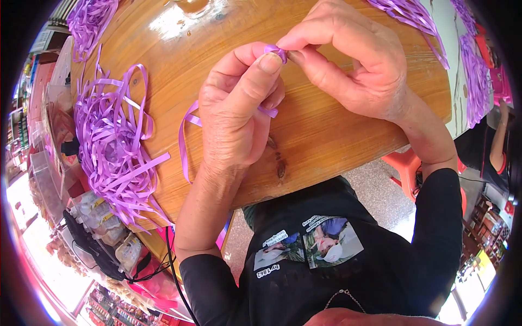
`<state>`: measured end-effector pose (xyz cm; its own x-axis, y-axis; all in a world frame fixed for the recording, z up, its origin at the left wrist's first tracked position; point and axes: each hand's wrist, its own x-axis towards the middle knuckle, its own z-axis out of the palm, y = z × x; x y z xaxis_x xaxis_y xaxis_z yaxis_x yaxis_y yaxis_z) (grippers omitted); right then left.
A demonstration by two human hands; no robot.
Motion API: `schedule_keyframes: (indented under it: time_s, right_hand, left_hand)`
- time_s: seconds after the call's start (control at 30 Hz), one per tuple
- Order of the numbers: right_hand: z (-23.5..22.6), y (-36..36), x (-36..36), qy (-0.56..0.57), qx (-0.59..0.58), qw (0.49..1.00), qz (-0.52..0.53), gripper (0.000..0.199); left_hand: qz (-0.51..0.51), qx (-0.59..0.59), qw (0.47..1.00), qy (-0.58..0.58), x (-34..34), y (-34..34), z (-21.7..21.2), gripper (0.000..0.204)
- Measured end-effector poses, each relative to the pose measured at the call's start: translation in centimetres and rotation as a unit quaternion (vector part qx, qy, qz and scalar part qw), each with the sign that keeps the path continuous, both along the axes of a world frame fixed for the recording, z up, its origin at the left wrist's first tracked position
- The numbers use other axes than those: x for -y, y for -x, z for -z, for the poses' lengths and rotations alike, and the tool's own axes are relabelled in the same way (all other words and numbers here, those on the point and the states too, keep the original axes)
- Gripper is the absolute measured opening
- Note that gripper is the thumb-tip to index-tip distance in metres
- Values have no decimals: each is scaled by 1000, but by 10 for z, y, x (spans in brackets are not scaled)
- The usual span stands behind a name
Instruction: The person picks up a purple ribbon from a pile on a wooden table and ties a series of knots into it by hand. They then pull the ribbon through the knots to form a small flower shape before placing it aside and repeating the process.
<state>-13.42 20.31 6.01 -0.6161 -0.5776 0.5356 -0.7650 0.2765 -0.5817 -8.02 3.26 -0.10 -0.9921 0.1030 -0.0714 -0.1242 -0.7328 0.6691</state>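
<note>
A narrow purple ribbon [275,51] is held up over the wooden table [326,141], bunched into a small loop or knot at my fingertips. My left hand [239,98] is closed, its thumb and forefinger pinching the bunched part. One tail of the ribbon shows below the left palm and hangs past the left wrist onto the table. From the right, my right hand [353,60] pinches at the same small bunch with thumb and forefinger. The exact shape of the knot is partly hidden by the fingertips.
A loose heap of purple ribbons [117,146] lies at the table's left edge. More ribbon bundles [92,24] are at the far left and far right [410,22]. Clear plastic bags [103,220] sit lower left, a black cable [173,255] beside them. An orange stool [405,171] stands right; another person's arm [499,141] shows.
</note>
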Motion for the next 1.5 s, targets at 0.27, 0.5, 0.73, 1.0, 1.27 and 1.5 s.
schedule_keyframes:
  time_s: [0.27,0.5,0.73,1.0,1.27,1.5]
  right_hand:
    - [-6,0,-2,33,174,984,-16,12]
    - [-5,-1,-5,34,220,975,-7,8]
    - [60,47,8,277,-130,920,-245,4]
    - [61,42,9,295,-18,920,-258,3]
    - [60,42,8,277,-27,927,-253,3]
    - [17,20,2,154,-26,982,-109,17]
  left_hand:
    - [2,-1,1000,27,-1,0,1,13]
    - [12,4,998,56,-2,-3,-2,15]
    - [-15,3,992,127,-6,-5,-8,18]
    - [-41,17,987,155,-3,-7,-10,15]
    - [-59,19,986,154,-1,-7,-7,13]
    - [-57,27,984,164,3,-7,-5,12]
